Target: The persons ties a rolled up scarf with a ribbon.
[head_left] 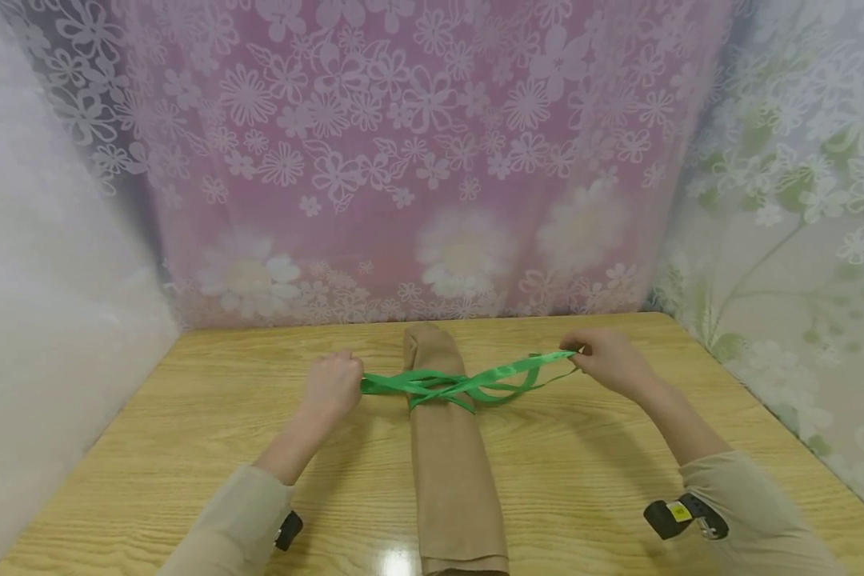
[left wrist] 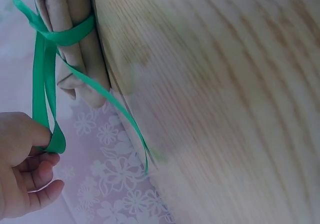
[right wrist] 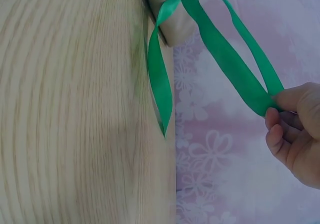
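Observation:
A rolled bundle of tan cloth (head_left: pixel 455 480) lies lengthwise on the table, with a green ribbon (head_left: pixel 500 374) wound around its far part and crossing on top. To the left of the roll, my left hand (head_left: pixel 334 384) grips a loop of the ribbon. On the other side my right hand (head_left: pixel 608 362) pinches a second loop between thumb and fingers, raised above the tabletop. The right wrist view shows that pinch at the loop's bend, and a loose ribbon tail (right wrist: pixel 160 84) hanging near the roll. Another loose tail (left wrist: pixel 120 106) appears in the left wrist view.
The wooden table (head_left: pixel 569 496) reaches back to a pink flowered curtain (head_left: pixel 374 160). A pale curtain (head_left: pixel 50 280) hangs at the left, and a green-patterned one (head_left: pixel 799 264) at the right. Black wrist straps (head_left: pixel 691 516) sit at both sleeves.

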`<action>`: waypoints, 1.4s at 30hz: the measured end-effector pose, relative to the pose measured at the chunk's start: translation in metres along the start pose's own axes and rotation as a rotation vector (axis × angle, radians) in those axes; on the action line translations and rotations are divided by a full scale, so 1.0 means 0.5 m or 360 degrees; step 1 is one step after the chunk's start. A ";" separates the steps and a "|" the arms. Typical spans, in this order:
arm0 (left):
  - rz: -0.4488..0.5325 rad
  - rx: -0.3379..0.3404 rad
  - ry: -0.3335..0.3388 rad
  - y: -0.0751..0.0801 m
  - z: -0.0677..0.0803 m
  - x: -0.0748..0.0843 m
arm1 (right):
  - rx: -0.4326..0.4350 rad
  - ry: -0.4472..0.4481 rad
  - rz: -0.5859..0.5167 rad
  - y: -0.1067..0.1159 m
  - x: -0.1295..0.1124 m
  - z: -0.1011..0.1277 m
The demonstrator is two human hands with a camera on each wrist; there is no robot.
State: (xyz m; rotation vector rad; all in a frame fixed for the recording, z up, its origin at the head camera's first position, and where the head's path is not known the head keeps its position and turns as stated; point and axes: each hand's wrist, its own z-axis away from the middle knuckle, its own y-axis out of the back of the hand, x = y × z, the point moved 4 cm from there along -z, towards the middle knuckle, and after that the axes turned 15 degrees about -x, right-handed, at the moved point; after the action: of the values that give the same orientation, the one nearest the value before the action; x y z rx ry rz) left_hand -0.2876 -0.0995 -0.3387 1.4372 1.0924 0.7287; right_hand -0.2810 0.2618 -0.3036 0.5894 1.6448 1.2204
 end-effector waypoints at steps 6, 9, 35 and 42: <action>0.0032 0.0183 0.0013 0.002 0.007 -0.020 | -0.0014 -0.0012 0.0083 0.009 0.015 0.009; 0.0052 0.0207 0.0057 0.007 0.011 -0.031 | -0.0021 -0.0027 0.0104 0.013 0.021 0.012; 0.0307 -0.0004 0.0230 0.017 0.037 -0.118 | 0.0152 0.0005 0.0264 0.057 0.055 0.037; 0.0316 -0.0053 0.0229 0.020 0.052 -0.134 | 0.0290 0.0053 0.0485 0.065 0.061 0.053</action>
State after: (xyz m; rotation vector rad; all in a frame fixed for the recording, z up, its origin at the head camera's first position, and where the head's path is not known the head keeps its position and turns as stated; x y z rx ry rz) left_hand -0.2870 -0.1705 -0.3239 1.4970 1.0505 0.9997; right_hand -0.2749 0.3108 -0.2873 0.9660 1.7505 1.3089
